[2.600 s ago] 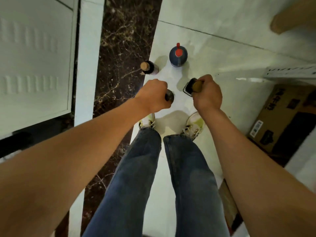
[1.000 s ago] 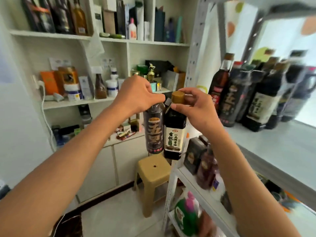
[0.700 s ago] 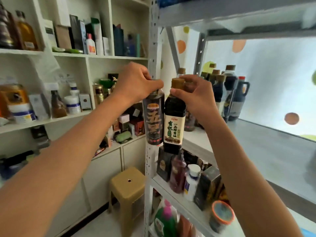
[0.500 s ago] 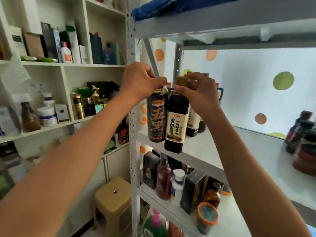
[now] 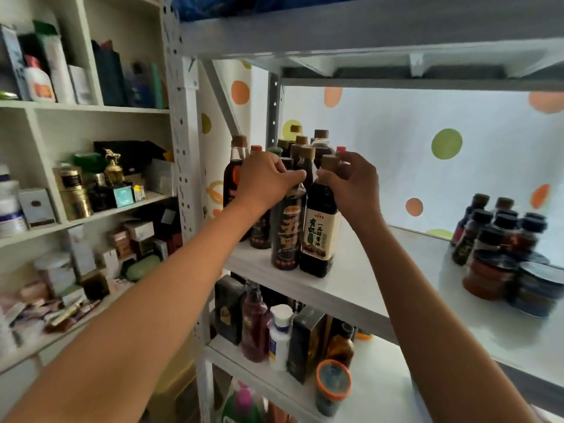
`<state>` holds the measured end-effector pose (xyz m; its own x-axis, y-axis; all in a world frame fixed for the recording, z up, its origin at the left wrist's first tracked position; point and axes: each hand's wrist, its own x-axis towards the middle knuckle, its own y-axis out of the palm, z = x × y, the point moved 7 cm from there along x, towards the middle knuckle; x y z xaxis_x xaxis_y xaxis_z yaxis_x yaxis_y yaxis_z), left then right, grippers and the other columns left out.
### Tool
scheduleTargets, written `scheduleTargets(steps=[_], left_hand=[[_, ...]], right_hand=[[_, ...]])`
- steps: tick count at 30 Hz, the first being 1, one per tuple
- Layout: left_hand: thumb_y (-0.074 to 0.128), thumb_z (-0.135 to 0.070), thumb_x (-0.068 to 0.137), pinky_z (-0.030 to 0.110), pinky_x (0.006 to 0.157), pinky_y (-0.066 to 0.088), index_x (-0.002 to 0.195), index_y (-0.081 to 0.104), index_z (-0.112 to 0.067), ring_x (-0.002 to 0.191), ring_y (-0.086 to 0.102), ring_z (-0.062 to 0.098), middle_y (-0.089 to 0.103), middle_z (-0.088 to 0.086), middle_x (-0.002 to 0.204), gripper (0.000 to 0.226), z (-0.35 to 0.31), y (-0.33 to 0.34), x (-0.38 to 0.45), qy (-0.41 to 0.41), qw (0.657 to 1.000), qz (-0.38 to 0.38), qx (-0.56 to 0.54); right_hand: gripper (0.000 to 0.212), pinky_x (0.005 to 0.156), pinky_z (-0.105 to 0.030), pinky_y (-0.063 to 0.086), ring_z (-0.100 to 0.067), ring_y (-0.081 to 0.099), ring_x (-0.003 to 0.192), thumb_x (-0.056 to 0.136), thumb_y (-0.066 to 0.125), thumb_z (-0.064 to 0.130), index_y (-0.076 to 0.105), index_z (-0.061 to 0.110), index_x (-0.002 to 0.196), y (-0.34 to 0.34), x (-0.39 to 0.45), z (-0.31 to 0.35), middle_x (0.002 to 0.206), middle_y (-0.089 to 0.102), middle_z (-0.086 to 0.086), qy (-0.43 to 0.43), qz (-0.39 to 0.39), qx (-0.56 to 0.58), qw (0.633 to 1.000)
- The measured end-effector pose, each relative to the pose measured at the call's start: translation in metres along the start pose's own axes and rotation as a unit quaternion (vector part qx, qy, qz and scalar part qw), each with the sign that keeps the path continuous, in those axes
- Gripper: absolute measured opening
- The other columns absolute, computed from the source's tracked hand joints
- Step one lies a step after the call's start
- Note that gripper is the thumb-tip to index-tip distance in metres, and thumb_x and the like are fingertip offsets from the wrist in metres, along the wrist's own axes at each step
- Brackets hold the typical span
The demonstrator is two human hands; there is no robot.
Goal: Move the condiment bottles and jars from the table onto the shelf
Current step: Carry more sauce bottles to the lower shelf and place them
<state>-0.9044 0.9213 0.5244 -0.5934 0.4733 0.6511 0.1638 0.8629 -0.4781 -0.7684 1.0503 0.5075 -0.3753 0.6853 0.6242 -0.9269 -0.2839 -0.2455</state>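
My left hand (image 5: 265, 178) grips the top of a dark bottle with a black and orange label (image 5: 287, 233). My right hand (image 5: 351, 184) grips the neck of a dark soy sauce bottle with a cream label (image 5: 319, 236), just under its tan cap. Both bottles stand side by side, upright, near the front edge of the white metal shelf (image 5: 381, 288). Right behind them stands a cluster of several dark bottles (image 5: 300, 151) with tan caps.
A group of small dark bottles and flat jars (image 5: 503, 254) sits at the shelf's right. The shelf below holds boxes, bottles and an orange-rimmed jar (image 5: 332, 386). The perforated upright post (image 5: 183, 148) rises at left, beside a white cabinet full of boxes (image 5: 91, 193).
Both bottles were lifted from the floor, carried up and over to the shelf, and have come down onto its front edge. The view has closed in on the shelf.
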Motion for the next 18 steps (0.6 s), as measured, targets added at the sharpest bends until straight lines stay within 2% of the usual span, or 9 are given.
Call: scheduleTargets(steps=[3,6,8,10,11,13,16,18], left_hand=[[0.075,-0.053,0.075,0.017,0.055,0.038,0.071,0.069,-0.011,0.056,0.056,0.001,0.064,-0.005,0.062,0.042,0.009,0.009,0.004,-0.014,1.0,-0.008,-0.02],[0.071,-0.053,0.079,0.019,0.062,0.049,0.089,0.071,-0.017,0.069,0.062,-0.001,0.068,-0.01,0.077,0.037,0.015,0.022,-0.005,-0.011,0.998,0.035,-0.059],[0.068,-0.053,0.082,0.029,0.073,0.056,0.098,0.072,-0.02,0.077,0.066,0.002,0.071,-0.009,0.086,0.037,0.022,0.029,-0.018,-0.009,0.993,0.053,-0.104],[0.065,-0.056,0.084,0.03,0.086,0.054,0.114,0.067,-0.021,0.094,0.065,0.009,0.068,-0.002,0.102,0.046,0.029,0.033,-0.033,-0.004,0.995,0.047,-0.09],[0.066,-0.053,0.083,0.028,0.093,0.048,0.128,0.059,-0.022,0.107,0.059,0.013,0.061,0.002,0.116,0.055,0.035,0.037,-0.041,-0.012,0.997,0.049,-0.066],[0.074,-0.042,0.08,0.027,0.1,0.037,0.145,0.039,-0.024,0.122,0.048,0.018,0.045,0.005,0.134,0.076,0.046,0.047,-0.061,-0.044,0.996,0.06,-0.044],[0.08,-0.033,0.076,0.032,0.103,0.04,0.14,0.044,-0.018,0.123,0.05,0.022,0.047,0.006,0.134,0.075,0.061,0.061,-0.089,-0.068,0.996,0.046,-0.037],[0.08,-0.035,0.076,0.038,0.101,0.045,0.136,0.048,-0.017,0.12,0.052,0.023,0.051,0.005,0.13,0.07,0.07,0.068,-0.099,-0.076,0.996,0.025,-0.026]], right_hand=[[0.032,0.084,-0.043,0.058,-0.009,0.072,0.087,0.076,0.078,0.039,0.066,0.031,0.104,0.001,-0.001,-0.006,0.094,0.076,0.008,-0.001,-0.013,0.023,1.0],[0.023,0.079,-0.045,0.059,-0.007,0.071,0.081,0.084,0.073,0.042,0.071,0.024,0.098,0.005,-0.012,-0.019,0.087,0.075,0.007,0.01,-0.016,0.055,0.998],[0.025,0.075,-0.042,0.06,-0.008,0.071,0.081,0.086,0.068,0.048,0.067,0.031,0.104,0.012,-0.026,-0.031,0.091,0.074,0.006,0.021,0.01,0.058,0.998],[0.032,0.067,-0.028,0.058,-0.005,0.069,0.079,0.086,0.069,0.048,0.055,0.041,0.114,0.017,-0.044,-0.049,0.095,0.072,0.007,0.036,0.043,0.044,0.997],[0.034,0.062,-0.024,0.054,-0.004,0.068,0.076,0.087,0.07,0.046,0.053,0.038,0.115,0.02,-0.053,-0.059,0.095,0.072,0.007,0.048,0.056,0.027,0.997],[0.036,0.058,-0.027,0.053,-0.008,0.068,0.074,0.086,0.072,0.042,0.057,0.029,0.116,0.021,-0.068,-0.079,0.096,0.073,0.005,0.078,0.069,0.012,0.994],[0.052,0.062,-0.034,0.061,-0.011,0.07,0.086,0.081,0.078,0.037,0.053,0.034,0.127,0.02,-0.083,-0.096,0.101,0.072,0.006,0.097,0.086,-0.009,0.991],[0.062,0.063,-0.023,0.057,-0.005,0.068,0.088,0.08,0.08,0.033,0.049,0.037,0.133,0.02,-0.091,-0.1,0.102,0.071,0.009,0.102,0.098,-0.031,0.989]])
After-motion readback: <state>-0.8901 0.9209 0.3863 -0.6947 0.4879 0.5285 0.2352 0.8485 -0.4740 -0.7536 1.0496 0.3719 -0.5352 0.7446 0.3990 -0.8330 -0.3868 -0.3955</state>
